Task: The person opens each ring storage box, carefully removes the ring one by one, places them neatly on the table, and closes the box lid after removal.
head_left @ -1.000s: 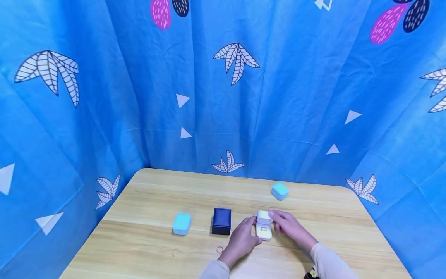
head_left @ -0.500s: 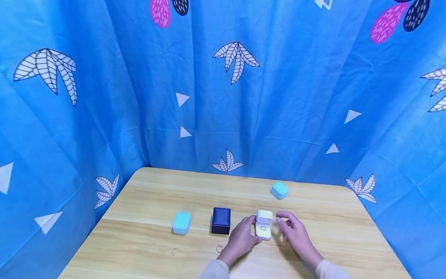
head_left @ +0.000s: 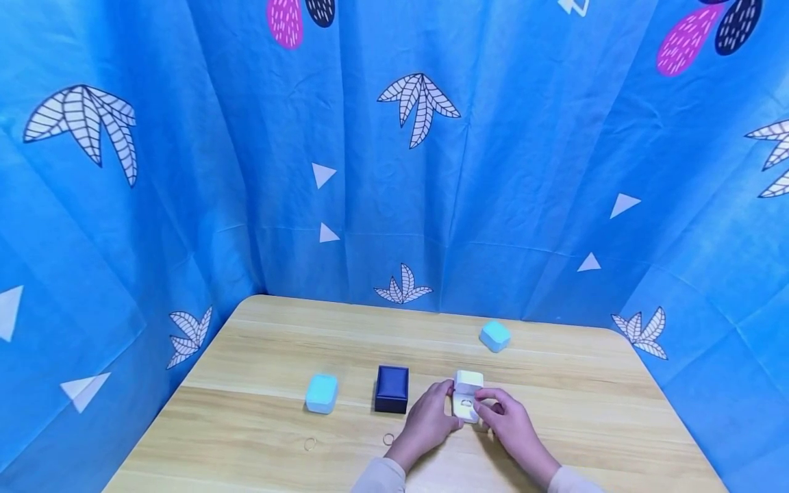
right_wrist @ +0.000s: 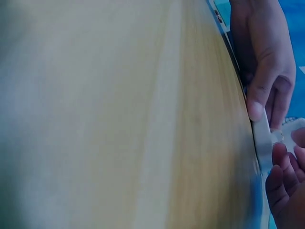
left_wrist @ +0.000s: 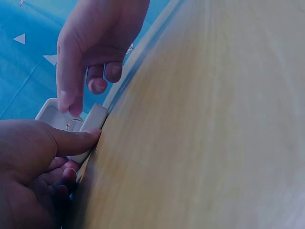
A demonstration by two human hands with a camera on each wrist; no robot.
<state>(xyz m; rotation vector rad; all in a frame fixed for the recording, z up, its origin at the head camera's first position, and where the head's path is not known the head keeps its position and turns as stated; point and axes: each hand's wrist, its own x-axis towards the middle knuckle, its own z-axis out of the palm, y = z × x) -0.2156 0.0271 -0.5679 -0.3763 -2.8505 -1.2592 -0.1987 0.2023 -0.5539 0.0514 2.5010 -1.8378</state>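
Observation:
In the head view a small white ring box stands with its lid up, a ring set upright in its cushion. My left hand grips the box from the left, with the thumb along its front side. From the right my right hand reaches over the box base, its fingertips right at the ring. The left wrist view shows the right hand pointing down at the ring, which shows just below the index finger. In the right wrist view the right fingers are loosely bent beside the box.
A dark blue box stands left of the white one. One turquoise box is further left, another turquoise box at the back right. Two loose rings lie nearer the front: one ring and another ring by the left wrist.
My right hand has left the box lid, drawn back to the right, then come in lower over the ring. The left hand keeps its grip on the box.

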